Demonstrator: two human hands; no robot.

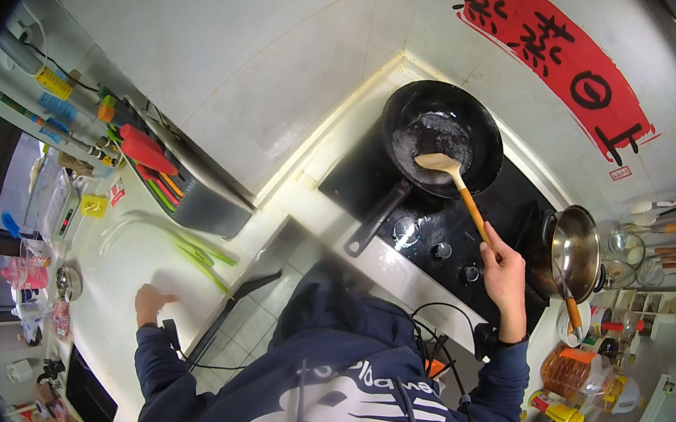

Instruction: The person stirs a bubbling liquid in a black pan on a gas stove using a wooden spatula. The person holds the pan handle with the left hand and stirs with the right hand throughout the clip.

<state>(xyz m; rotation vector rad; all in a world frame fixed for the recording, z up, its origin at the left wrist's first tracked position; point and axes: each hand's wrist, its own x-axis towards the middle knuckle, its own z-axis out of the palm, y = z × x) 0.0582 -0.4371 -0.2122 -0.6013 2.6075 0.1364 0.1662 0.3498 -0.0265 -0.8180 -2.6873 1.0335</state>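
My right hand [504, 275] is closed around the wooden handle of a spatula [469, 198]. The spatula's pale, flat head rests inside a black wok [490, 141], over a whitish, bubbly-looking film on its bottom. The wok sits on the black glass cooktop [425, 261], its long handle pointing toward me. My left hand [153, 304] is over the white counter at my left, holding nothing, its thumb apart from the other fingers. Farther along that counter lie green onion stalks [198, 252], the nearest things to this hand.
A steel pot [577, 242] stands on the cooktop's right side. Sauce bottles and an oil jug [577, 371] crowd the right counter. On the left is a grey holder [215, 205] with colored cutting boards. A dark cable [203, 363] runs from my left wrist.
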